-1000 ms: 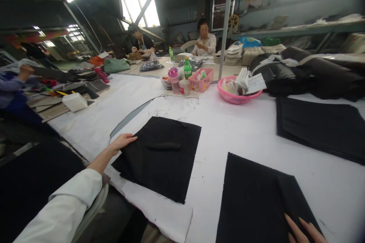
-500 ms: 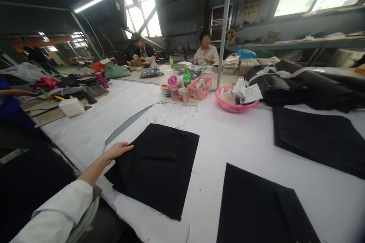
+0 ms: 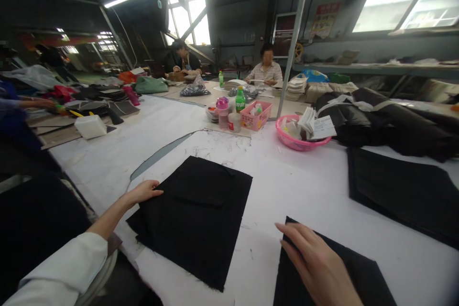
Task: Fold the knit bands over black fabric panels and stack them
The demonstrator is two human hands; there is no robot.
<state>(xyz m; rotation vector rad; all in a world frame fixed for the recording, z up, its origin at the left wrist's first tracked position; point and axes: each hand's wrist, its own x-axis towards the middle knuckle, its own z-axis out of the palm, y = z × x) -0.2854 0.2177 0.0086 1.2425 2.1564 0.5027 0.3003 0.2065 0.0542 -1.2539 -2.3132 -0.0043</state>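
Observation:
A black fabric piece (image 3: 201, 215) lies on the white table, a narrow folded strip across its middle. My left hand (image 3: 145, 192) is at its upper left edge, thumb and fingers closed on the border. Nearer the front right, a second black fabric piece (image 3: 353, 260) lies partly covered by my right hand (image 3: 317, 260). That hand is over its upper left corner with fingers stretched out and nothing visible in them. I cannot tell whether its fingertips touch the cloth.
A black fabric stack (image 3: 401, 191) lies at right, with dark bundled material (image 3: 390, 119) behind. A pink basin (image 3: 303, 143), metal pole (image 3: 296, 38), pink basket (image 3: 256, 119) and green bottle (image 3: 240, 100) stand beyond. Two people sit across the table; another person's arm (image 3: 34, 103) is at left.
My right hand has come into view from below, over the front right fabric piece. My left hand stays at the fabric's edge, slightly shifted left. The view has tilted a little.

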